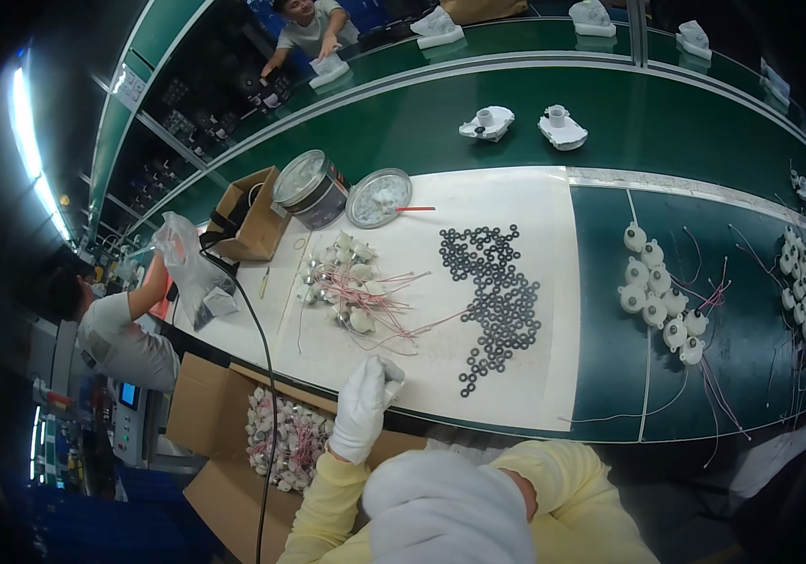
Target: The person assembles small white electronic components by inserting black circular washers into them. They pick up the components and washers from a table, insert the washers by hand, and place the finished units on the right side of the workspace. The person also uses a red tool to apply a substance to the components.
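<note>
My left hand point(361, 408), in a white glove, is at the table's front edge, fingers closed on a small whitish thing mostly hidden by the glove. My right hand point(445, 508), also white-gloved, is raised close in front of me; its fingers do not show. Beyond the left hand lies a pile of small white motor-like parts point(362, 273) with red and white wires. Right of that pile, many black rings point(492, 301) are spread over the white table top point(422, 362).
A metal tin point(311, 188) and its lid point(379, 199), holding pale paste and a red stick point(417, 209), stand behind. Wired white parts point(657, 287) sit on a green mat at right. An open carton point(198, 409) and black cable point(266, 376) are left. Two people work nearby.
</note>
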Available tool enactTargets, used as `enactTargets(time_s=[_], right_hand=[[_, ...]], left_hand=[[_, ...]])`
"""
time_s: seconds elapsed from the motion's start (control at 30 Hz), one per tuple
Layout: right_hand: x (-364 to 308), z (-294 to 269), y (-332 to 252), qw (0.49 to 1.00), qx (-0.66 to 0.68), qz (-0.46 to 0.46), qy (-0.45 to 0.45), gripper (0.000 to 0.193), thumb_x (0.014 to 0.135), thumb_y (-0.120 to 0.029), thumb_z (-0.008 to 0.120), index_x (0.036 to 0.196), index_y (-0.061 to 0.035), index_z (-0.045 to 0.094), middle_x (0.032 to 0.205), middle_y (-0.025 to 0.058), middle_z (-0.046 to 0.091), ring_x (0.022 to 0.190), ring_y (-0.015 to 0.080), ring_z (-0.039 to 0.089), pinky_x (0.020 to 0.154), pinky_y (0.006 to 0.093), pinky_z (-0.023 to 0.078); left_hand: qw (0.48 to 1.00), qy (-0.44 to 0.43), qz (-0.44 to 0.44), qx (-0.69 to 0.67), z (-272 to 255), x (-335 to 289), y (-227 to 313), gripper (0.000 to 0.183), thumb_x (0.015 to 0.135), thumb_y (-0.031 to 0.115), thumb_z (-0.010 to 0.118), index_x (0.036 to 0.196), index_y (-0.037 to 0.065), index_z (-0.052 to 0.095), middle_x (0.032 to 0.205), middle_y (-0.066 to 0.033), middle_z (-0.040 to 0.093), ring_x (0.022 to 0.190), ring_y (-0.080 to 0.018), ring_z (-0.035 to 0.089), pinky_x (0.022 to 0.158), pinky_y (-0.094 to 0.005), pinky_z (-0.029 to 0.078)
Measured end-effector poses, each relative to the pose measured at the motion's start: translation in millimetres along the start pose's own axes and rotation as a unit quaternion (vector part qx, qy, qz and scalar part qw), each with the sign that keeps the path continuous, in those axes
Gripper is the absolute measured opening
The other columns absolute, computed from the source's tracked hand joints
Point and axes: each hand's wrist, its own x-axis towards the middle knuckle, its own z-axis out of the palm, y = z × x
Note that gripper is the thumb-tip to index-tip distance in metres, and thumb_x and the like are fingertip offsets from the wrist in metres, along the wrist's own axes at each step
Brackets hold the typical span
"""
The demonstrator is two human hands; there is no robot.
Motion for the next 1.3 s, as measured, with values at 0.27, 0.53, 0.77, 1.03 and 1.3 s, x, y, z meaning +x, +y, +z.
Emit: enactTargets(time_s=[0.27, 0.53, 0.77, 1.03, 1.3], right_hand=[[2.8, -17.5, 18.0, 0.977, -0.071, -0.203, 0.006, 0.007, 0.079, -0.012, 0.066, 0.082, -0.0103, 0.06, 0.077, 0.0035, 0.056, 0.062, 0.0235, 0.051, 0.057, 0.0372, 0.038], [2.2, -0.6, 28.5, 0.97, -0.056, -0.237, -0.002, 0.022, 0.064, -0.016, 0.067, 0.082, -0.0114, 0.057, 0.08, 0.0045, 0.055, 0.062, 0.0257, 0.05, 0.056, 0.0413, 0.037], [5.7, -19.1, 4.4, 0.97, -0.132, -0.202, -0.044, 0.015, 0.073, -0.013, 0.062, 0.077, -0.0115, 0.048, 0.074, 0.0039, 0.048, 0.061, 0.0245, 0.048, 0.056, 0.0416, 0.035], [0.7, 6.4, -67.6, 0.829, 0.05, 0.482, 0.28, 0.005, 0.089, -0.002, 0.057, 0.085, -0.0017, 0.061, 0.072, 0.0074, 0.06, 0.052, 0.0168, 0.052, 0.043, 0.0318, 0.035], [-1.9, -111.2, -5.9, 0.959, -0.139, -0.157, -0.189, 0.013, 0.087, -0.021, 0.067, 0.095, -0.0107, 0.069, 0.081, 0.0063, 0.067, 0.063, 0.022, 0.058, 0.064, 0.0353, 0.042]], left_hand=[[1.0, 0.011, 0.002, -0.007, 1.6, -1.8, 3.5, 0.041, 0.111, 0.037, 0.042, 0.094, 0.005, 0.062, 0.081, 0.0009, 0.056, 0.071, -0.0058, 0.046, 0.063, -0.0215, 0.038], [0.995, 0.028, 0.045, 0.082, 0.0, 0.8, -5.5, 0.041, 0.112, 0.034, 0.041, 0.093, 0.004, 0.062, 0.081, 0.0001, 0.056, 0.069, -0.0083, 0.049, 0.061, -0.0242, 0.04], [0.998, 0.017, 0.024, 0.063, -0.4, -1.1, 3.7, 0.035, 0.11, 0.027, 0.046, 0.09, 0.001, 0.06, 0.083, -0.0023, 0.06, 0.07, -0.0118, 0.053, 0.065, -0.0255, 0.046], [0.999, 0.046, -0.02, -0.006, 1.8, -7.3, -4.0, 0.028, 0.107, 0.024, 0.054, 0.093, 0.003, 0.066, 0.082, -0.0011, 0.064, 0.066, -0.0058, 0.054, 0.059, -0.021, 0.044], [1.0, 0.007, 0.011, 0.014, 6.5, 1.3, 3.3, 0.026, 0.106, 0.024, 0.056, 0.095, 0.002, 0.067, 0.079, -0.0001, 0.065, 0.067, -0.0063, 0.055, 0.06, -0.022, 0.045]])
